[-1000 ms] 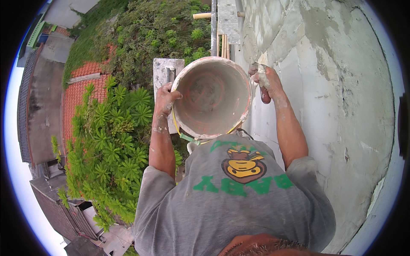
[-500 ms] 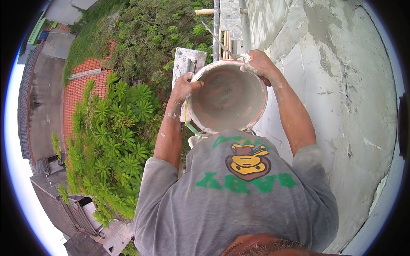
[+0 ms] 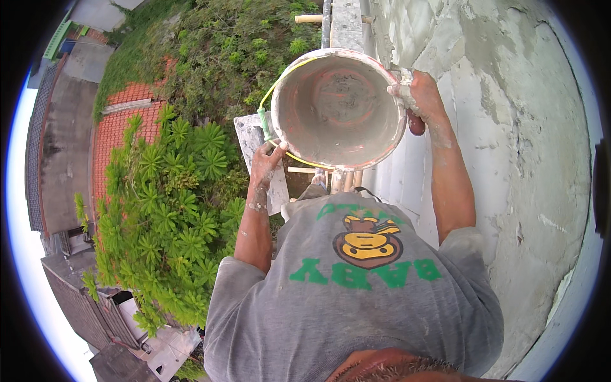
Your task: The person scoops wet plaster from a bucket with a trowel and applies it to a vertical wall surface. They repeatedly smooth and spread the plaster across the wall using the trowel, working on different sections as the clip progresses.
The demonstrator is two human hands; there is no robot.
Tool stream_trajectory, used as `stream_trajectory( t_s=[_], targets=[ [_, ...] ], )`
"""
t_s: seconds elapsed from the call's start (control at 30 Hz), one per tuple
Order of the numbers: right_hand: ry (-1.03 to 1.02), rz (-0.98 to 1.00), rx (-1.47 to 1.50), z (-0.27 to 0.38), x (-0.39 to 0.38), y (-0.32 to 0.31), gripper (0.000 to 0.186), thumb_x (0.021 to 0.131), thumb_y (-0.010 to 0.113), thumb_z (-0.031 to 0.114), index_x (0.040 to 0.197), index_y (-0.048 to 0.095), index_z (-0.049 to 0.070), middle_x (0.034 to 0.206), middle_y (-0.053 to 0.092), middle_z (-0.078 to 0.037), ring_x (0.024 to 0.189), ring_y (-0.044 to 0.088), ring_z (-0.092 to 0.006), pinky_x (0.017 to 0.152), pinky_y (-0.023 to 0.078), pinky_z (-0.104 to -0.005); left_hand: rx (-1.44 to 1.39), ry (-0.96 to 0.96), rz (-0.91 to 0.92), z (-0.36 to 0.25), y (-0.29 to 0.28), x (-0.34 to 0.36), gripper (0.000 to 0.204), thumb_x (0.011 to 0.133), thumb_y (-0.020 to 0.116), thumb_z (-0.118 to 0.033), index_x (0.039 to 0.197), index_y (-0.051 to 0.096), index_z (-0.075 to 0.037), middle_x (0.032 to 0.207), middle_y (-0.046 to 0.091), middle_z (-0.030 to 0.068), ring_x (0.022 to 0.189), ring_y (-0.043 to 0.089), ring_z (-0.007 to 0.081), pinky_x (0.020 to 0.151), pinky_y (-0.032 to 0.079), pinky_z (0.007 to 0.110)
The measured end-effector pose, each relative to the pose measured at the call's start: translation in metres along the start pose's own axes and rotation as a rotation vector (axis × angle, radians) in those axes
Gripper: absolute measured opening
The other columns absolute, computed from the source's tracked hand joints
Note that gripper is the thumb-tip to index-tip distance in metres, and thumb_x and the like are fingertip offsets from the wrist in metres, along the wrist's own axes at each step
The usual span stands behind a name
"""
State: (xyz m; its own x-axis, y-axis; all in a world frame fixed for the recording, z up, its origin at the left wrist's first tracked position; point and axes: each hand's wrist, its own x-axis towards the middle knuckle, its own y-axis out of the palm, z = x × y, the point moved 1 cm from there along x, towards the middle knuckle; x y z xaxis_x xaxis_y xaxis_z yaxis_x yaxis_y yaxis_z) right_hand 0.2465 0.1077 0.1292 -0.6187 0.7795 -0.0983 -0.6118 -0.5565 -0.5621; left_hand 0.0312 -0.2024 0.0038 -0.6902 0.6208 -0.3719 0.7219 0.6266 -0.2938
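Note:
A cement-smeared bucket (image 3: 334,111) is held out in front of my chest, its mouth toward me and grey residue inside. My left hand (image 3: 267,162) grips its lower-left rim, by the yellow wire handle with a green grip (image 3: 263,124). A stained flat plastering board (image 3: 277,191) is behind that hand; whether my fingers also hold it is hidden. My right hand (image 3: 423,102) is closed at the bucket's right rim, along with a mortar-coated tool whose reddish-brown handle (image 3: 417,127) shows below my fingers; its blade is hidden.
A patchy plastered wall (image 3: 509,159) runs along the right. A narrow grey plank (image 3: 347,28) with bamboo poles (image 3: 309,18) lies beyond and beneath the bucket, where a foot (image 3: 318,177) shows. At the left is a drop to trees (image 3: 165,210) and tiled roofs (image 3: 124,137).
The bucket has shifted away from my body, up in the picture, and slightly right. My left hand and the board have dropped lower on its side. The tool's blade, seen half a second ago, is now hidden.

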Motion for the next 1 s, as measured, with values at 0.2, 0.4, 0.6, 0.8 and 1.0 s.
stream_trajectory(
  t_s=[0.2,0.4,0.6,0.8,1.0],
  targets=[
    [0.055,-0.072,0.289,-0.023,-0.009,0.008,0.03,0.071,0.073,0.015,0.094,0.066,-0.003,0.071,0.063,-0.005,0.052,0.054,-0.0127,0.047,0.044,-0.0287,-0.376,0.058,-0.067,-0.01,0.04,0.005,0.056,0.077,0.082,-0.039,0.107,0.063,0.004,0.093,0.066,0.0072,0.079,0.063,0.0157,0.069,0.051,0.031],
    [0.165,-0.157,0.301,-0.066,-0.022,0.025,0.036,0.077,0.076,0.021,0.102,0.065,-0.003,0.077,0.067,-0.006,0.063,0.061,-0.0154,0.06,0.049,-0.0311,-0.537,0.183,-0.25,-0.05,0.031,0.032,0.03,0.071,0.069,-0.005,0.098,0.062,0.006,0.084,0.065,0.0065,0.069,0.06,0.0158,0.065,0.049,0.029],
    [0.048,-0.181,-0.019,-0.085,-0.074,0.042,0.041,0.079,0.076,0.019,0.109,0.061,-0.006,0.08,0.068,-0.009,0.07,0.064,-0.017,0.065,0.052,-0.0331,-0.298,0.318,-0.38,-0.063,0.014,0.064,0.022,0.067,0.066,-0.007,0.086,0.067,0.003,0.079,0.061,0.0044,0.066,0.056,0.0144,0.063,0.046,0.029],
    [0.017,0.001,-0.244,-0.097,-0.088,0.094,0.043,0.081,0.072,0.019,0.113,0.06,-0.006,0.087,0.069,-0.023,0.081,0.068,-0.0367,0.074,0.052,-0.0427,-0.307,0.313,-0.374,-0.087,0.006,0.067,0.02,0.065,0.063,-0.004,0.082,0.066,0.006,0.076,0.06,0.0047,0.063,0.054,0.0138,0.061,0.045,0.028],
    [0.007,0.091,-0.451,-0.131,-0.104,0.13,0.049,0.082,0.061,0.014,0.125,0.055,-0.006,0.098,0.067,-0.027,0.092,0.066,-0.0393,0.082,0.053,-0.0467,-0.438,0.317,-0.377,-0.109,0.014,0.055,0.015,0.064,0.064,-0.003,0.078,0.066,0.003,0.07,0.058,0.0031,0.062,0.054,0.0127,0.06,0.044,0.028]
  ],
)
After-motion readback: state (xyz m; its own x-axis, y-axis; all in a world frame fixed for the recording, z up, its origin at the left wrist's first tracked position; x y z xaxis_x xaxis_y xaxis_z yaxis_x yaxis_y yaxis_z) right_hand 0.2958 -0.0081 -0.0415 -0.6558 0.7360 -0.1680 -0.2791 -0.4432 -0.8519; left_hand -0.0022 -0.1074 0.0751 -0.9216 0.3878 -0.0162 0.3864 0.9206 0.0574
